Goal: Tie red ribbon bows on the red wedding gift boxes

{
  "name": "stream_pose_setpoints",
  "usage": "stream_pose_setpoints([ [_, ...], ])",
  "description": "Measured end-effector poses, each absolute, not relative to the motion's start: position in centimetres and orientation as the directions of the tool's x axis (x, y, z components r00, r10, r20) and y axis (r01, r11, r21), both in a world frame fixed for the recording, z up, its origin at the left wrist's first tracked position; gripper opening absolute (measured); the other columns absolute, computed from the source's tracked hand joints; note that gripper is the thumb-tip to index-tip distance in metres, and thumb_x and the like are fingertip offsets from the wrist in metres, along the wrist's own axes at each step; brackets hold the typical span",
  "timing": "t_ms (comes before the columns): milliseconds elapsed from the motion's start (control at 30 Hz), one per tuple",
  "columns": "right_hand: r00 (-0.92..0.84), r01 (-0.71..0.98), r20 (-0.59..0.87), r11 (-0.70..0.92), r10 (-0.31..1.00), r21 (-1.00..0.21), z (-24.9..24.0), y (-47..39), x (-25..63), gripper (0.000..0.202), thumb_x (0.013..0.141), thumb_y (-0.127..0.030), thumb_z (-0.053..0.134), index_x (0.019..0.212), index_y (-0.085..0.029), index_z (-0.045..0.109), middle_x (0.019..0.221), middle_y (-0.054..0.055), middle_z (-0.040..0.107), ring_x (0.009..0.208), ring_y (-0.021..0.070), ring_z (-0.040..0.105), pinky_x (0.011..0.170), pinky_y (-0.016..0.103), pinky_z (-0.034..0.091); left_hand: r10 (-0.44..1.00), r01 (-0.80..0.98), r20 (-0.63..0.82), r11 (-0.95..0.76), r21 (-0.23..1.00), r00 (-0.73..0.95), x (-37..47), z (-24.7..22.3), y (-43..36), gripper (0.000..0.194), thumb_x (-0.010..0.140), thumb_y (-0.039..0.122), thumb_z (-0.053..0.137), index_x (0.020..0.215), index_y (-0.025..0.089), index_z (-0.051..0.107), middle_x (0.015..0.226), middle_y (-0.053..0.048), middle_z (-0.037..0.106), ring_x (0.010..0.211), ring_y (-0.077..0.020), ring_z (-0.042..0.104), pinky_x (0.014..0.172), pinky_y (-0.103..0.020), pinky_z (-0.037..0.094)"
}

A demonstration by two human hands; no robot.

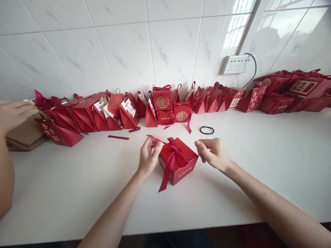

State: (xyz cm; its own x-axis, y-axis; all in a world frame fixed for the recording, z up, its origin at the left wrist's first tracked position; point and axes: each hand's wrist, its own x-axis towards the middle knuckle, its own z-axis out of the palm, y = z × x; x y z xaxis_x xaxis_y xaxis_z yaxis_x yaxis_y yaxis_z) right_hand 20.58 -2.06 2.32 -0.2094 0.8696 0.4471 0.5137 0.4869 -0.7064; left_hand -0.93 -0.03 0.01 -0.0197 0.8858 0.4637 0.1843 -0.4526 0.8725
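Note:
A red gift box [181,175] with pale lettering stands on the white table in front of me. A dark red ribbon [169,168] is tied in a bow on its lid, and one tail hangs down the front. My left hand [150,153], at the box's left side, pinches a ribbon end between thumb and fingers. To the right of the box is my right hand [213,153], its fingers curled and thumb near the box's corner. Whether anything thin sits in that right pinch cannot be made out.
Red gift boxes [85,112] line the wall, with more stacked boxes [297,91] at the right. A black hair tie [207,130] and a ribbon strip [118,137] lie behind my box. Another person's hand [18,115] is at left, over brown flat cardboard [26,134].

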Motion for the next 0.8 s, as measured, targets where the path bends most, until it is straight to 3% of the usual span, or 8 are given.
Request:
stream_pose_setpoints([
  [67,-0.176,0.491,0.684,0.666,0.708,-0.562,2.1,-2.3,20.4,0.048,0.091,-0.053,0.036,0.058,-0.020,0.045,0.049,0.002,0.048,0.044,0.0115,0.044,0.041,0.026,0.035,0.871,0.204,0.492,-0.481,0.853,-0.003,-0.8,0.1,-0.3,0.019,0.081,0.037,0.056,0.079,0.018,0.053,0.075,-0.001,0.056,0.071,-0.0128,0.055,0.067,-0.023,0.046],
  [133,-0.210,0.497,0.833,0.789,0.513,-0.361,1.7,-2.4,20.0,0.035,0.087,-0.053,0.045,0.078,-0.020,0.053,0.072,0.007,0.056,0.065,0.0188,0.056,0.051,0.032,0.047,0.863,0.213,0.505,-0.493,0.843,0.002,-0.7,0.2,-0.5,0.020,0.081,0.035,0.058,0.074,0.019,0.049,0.072,0.000,0.054,0.068,-0.0120,0.053,0.066,-0.023,0.045],
  [233,-0.382,0.504,0.818,0.839,0.431,-0.206,0.9,-2.5,19.1,0.054,0.075,-0.062,0.058,0.107,-0.019,0.049,0.108,0.016,0.049,0.102,0.0311,0.055,0.076,0.045,0.052,0.867,0.193,0.499,-0.490,0.850,0.002,-0.8,0.4,-0.8,0.023,0.081,0.037,0.059,0.073,0.018,0.050,0.070,0.000,0.053,0.067,-0.0118,0.053,0.066,-0.023,0.045],
  [367,-0.501,0.436,0.721,0.859,0.478,-0.267,0.4,-2.7,18.3,0.077,0.069,-0.065,0.065,0.124,-0.019,0.037,0.123,0.018,0.043,0.118,0.0329,0.047,0.090,0.047,0.049,0.848,0.215,0.530,-0.518,0.828,0.002,-0.8,0.6,-1.0,0.023,0.081,0.038,0.060,0.073,0.017,0.057,0.067,-0.001,0.058,0.065,-0.0118,0.055,0.064,-0.022,0.047],
  [600,-0.505,0.497,0.665,0.815,0.551,-0.298,0.9,-2.9,18.4,0.050,0.081,-0.043,0.063,0.119,-0.019,0.041,0.108,0.014,0.056,0.101,0.0269,0.056,0.082,0.043,0.051,0.859,0.131,0.511,-0.512,0.849,0.045,-0.6,0.7,-1.4,0.025,0.084,0.034,0.056,0.066,0.016,0.060,0.067,-0.004,0.063,0.070,-0.0158,0.060,0.065,-0.026,0.049],
  [800,-0.550,0.515,0.622,0.813,0.558,-0.273,0.9,-2.5,18.8,0.036,0.083,-0.041,0.060,0.110,-0.019,0.050,0.109,0.013,0.058,0.101,0.0260,0.057,0.084,0.043,0.048,0.871,0.127,0.491,-0.487,0.864,-0.003,-0.9,0.9,-1.2,0.030,0.079,0.025,0.052,0.050,0.018,0.045,0.066,-0.002,0.054,0.067,-0.0144,0.054,0.062,-0.026,0.045],
])
